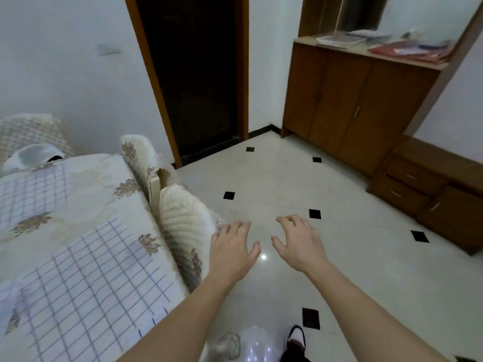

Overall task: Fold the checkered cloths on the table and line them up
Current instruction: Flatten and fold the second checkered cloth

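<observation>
Two white cloths with a blue check lie on the table at the left: a large one (86, 291) spread near me and a second one (28, 192) farther back. The table wears a cream floral cover (104, 194). My left hand (231, 248) and my right hand (298, 244) are stretched out side by side over the tiled floor, to the right of the table. Both have loosely spread, slightly bent fingers and hold nothing. Neither hand touches a cloth.
Two chairs with cream covers (183, 223) stand against the table's right edge. A dark doorway (198, 74) is ahead. Brown cabinets (352, 105) and low drawers (428, 189) line the right wall. A clear plastic bag (251, 346) lies by my foot.
</observation>
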### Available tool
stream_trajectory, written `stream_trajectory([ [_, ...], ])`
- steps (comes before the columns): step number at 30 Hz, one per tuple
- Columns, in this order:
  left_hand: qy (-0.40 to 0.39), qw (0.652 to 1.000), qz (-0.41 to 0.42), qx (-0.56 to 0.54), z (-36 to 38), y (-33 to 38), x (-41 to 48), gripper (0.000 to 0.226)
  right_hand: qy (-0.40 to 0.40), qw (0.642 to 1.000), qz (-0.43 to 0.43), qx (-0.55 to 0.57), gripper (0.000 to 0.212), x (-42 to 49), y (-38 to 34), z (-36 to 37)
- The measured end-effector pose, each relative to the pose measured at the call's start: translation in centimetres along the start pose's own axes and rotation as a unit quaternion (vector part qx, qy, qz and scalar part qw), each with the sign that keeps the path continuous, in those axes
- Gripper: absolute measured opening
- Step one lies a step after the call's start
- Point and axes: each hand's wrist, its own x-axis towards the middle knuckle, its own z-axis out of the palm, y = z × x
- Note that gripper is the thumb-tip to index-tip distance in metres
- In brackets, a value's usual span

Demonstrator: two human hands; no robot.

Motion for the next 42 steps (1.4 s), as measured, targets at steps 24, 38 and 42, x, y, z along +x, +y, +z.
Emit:
stream_trajectory([
  [24,-0.068,0.986,-0.122,0.093,11.5,3.3,30.3,0.062,-0.093,0.989,-0.114,0.032,0.052,34.1,15.2,2.9],
  [38,0.024,0.961,-0.262,0.086,10.4,-13.7,39.7,0.057,-0.122,0.951,-0.284,0.025,0.048,52.2,-1.2,8.5],
  [42,0.079,0.945,-0.298,0.106,7.9,-19.7,40.8,0.056,-0.111,0.933,-0.341,0.038,0.050,56.1,-8.7,9.4],
])
